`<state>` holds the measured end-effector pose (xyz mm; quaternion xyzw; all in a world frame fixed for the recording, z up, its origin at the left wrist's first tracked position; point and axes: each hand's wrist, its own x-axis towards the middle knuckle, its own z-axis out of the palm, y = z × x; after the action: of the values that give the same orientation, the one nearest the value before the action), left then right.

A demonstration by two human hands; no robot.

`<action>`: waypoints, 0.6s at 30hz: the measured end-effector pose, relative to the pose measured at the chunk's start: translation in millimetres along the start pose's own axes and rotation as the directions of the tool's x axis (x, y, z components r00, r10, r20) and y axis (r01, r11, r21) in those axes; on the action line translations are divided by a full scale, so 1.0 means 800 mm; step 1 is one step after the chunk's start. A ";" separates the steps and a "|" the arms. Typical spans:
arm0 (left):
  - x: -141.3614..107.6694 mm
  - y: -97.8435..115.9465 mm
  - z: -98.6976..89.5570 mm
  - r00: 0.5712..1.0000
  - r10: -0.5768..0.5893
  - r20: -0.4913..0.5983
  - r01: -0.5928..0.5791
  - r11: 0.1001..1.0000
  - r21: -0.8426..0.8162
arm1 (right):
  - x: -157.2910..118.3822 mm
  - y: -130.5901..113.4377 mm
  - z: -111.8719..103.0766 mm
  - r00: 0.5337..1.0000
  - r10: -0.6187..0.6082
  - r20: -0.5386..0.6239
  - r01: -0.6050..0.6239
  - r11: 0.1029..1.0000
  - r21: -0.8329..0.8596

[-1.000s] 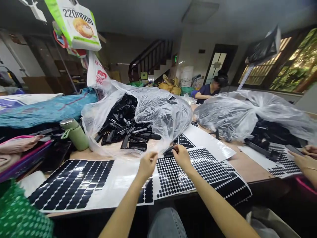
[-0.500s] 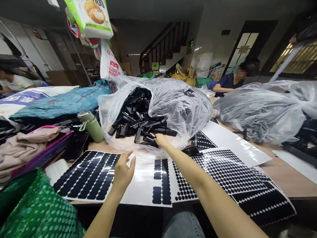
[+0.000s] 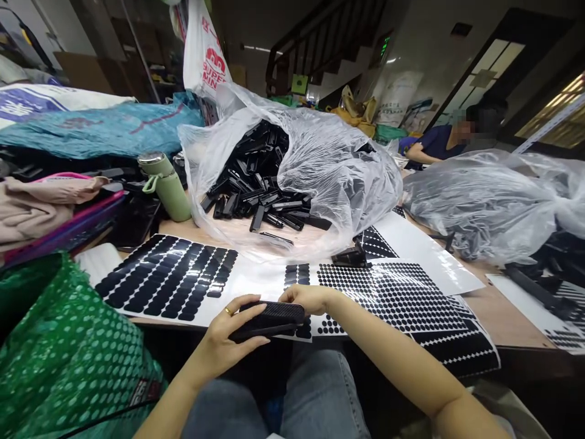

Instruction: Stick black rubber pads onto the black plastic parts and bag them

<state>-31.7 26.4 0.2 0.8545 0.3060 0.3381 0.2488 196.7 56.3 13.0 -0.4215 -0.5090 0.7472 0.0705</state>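
Low over the table's front edge, my left hand (image 3: pixel 223 335) grips a long black plastic part (image 3: pixel 269 317) with a ribbed-looking top. My right hand (image 3: pixel 313 299) is closed at the part's right end, its fingertips partly hidden behind it. Under and beyond the hands lies a white sheet (image 3: pixel 256 280) with rows of black oblong stickers. To its right is a sheet of small round black stickers (image 3: pixel 393 299). Many similar black parts (image 3: pixel 256 177) spill from the mouth of a clear plastic bag (image 3: pixel 338 164) farther back.
A green bottle (image 3: pixel 167 189) stands left of the bag. A green dotted bag (image 3: pixel 77 360) fills the near left. Another filled plastic bag (image 3: pixel 484 201) lies at right, with a person (image 3: pixel 439 143) behind it. One black piece (image 3: pixel 351 255) rests near the round stickers.
My right hand has come back from the pile to the table's front edge. The black part is now between both hands, and my left hand has closed on it. The view has tilted down.
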 end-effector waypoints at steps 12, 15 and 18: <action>0.034 -0.046 0.025 0.395 -0.910 -0.127 0.699 0.388 -0.601 | -0.019 0.057 -0.045 0.430 -0.223 -0.875 -0.112 0.948 -0.297; 0.036 -0.040 0.023 0.411 -0.910 -0.042 0.719 0.352 -0.599 | -0.021 0.074 -0.069 0.322 -0.256 -0.911 -0.217 0.917 -0.334; 0.033 -0.033 0.024 0.472 -0.881 -0.025 0.721 0.402 -0.564 | -0.014 0.078 -0.086 0.319 -0.266 -0.909 -0.268 0.895 -0.356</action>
<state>-11.5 58.7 -17.2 0.4365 0.6249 0.3705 0.5307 272.4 69.5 -40.7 -0.7808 -0.5263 0.2199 0.2548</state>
